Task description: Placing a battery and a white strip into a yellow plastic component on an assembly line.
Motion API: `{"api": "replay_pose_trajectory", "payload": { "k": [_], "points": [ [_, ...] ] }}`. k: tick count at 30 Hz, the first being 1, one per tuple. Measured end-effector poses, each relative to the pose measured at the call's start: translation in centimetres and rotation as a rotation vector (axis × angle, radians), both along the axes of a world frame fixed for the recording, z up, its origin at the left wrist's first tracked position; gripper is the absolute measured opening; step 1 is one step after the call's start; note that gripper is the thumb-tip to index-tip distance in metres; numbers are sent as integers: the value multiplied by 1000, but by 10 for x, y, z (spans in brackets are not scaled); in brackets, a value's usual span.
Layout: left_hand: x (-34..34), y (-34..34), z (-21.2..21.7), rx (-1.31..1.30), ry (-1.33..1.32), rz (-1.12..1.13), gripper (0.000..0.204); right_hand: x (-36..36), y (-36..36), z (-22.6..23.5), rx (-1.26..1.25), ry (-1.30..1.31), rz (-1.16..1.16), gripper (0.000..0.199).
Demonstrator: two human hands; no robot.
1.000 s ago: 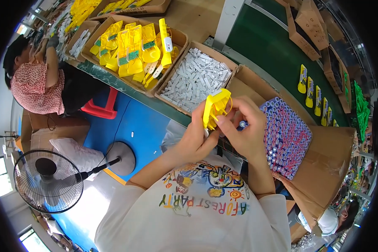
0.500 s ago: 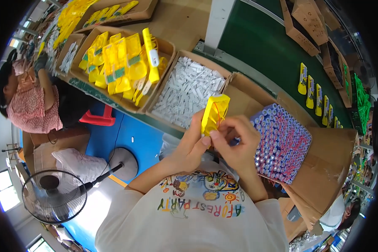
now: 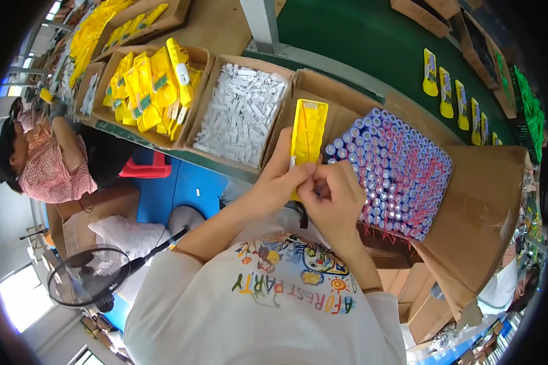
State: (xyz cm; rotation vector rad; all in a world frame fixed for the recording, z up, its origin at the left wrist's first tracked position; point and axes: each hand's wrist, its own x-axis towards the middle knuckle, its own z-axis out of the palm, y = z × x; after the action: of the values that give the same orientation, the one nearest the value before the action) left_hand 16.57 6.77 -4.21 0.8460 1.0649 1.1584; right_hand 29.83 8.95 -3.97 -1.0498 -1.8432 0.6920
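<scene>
Above our lap, left hand [image 3: 280, 182] and right hand [image 3: 332, 198] pinch the yellow plastic case's [image 3: 309, 131] bottom end; we judge it light, stiff; hold its edges.

A glossy yellow plastic casing [image 3: 308, 131], shiny metal-topped batteries [image 3: 391, 170], and matt brown cardboard boxes [image 3: 481, 213].

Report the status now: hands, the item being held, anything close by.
Left hand grips long yellow plastic casing upright. Right hand pinched shut at casing's lower end; what it holds is hidden. Box of blue cylindrical cells beside right hand, apart.
</scene>
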Motion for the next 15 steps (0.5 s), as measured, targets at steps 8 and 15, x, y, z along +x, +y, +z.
{"api": "replay_pose_trajectory", "payload": {
  "k": [8,15],
  "points": [
    [11,-50,14,51,-13,138,49,25,-19,9,234,-77,305,13],
    [-40,-72,26,187,-112,291,45,25,17,9,15,-297,532,32]
  ]
}}
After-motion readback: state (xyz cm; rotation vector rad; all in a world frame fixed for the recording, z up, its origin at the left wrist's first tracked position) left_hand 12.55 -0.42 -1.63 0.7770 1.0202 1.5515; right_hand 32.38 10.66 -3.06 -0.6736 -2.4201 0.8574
